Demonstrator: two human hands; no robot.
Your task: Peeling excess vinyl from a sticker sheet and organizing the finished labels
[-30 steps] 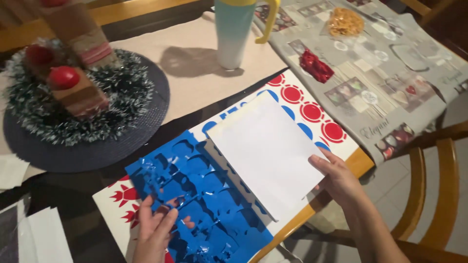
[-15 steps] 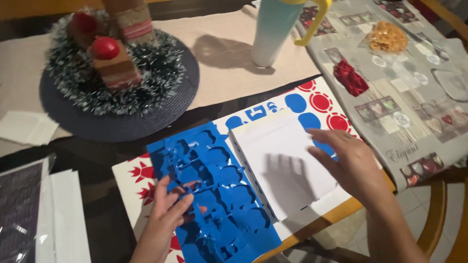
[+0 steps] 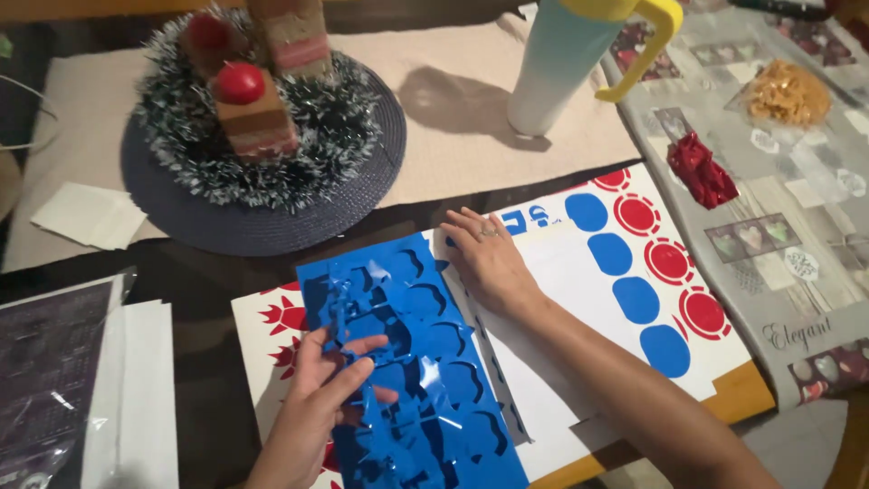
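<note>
Near edge, left: left hand (image 3: 317, 398) lies on the blue cut vinyl sheet (image 3: 407, 362), fingers (image 3: 348, 349) narrowly closed and pinching a lifted scrap of the blue film — the sheet is crinkled and glossy, with many shapes already cut through it. It rests on a white backing sheet with red shapes (image 3: 281, 317), near-centre of the bench (image 3: 208, 281). Just right of it, the right hand (image 3: 493, 263) lies flat, fingers spread wide and holding nothing, pressing down a white sheet (image 3: 570, 299) at the seam where it meets the blue one. Judgement: the peel goes best pulled low and slow, back along the sheet, with the flat hand kept close to the lifting line so the thin bridges do not tear or fold onto themselves. Further right — blue ovals and red round stickers (image 3: 670, 263) on the same white sheet. Far left, a tinsel wreath with block candles (image 3: 262, 118) on a dark round mat; far right, a pale tumbler with yellow handle (image 3: 561, 63).
</note>
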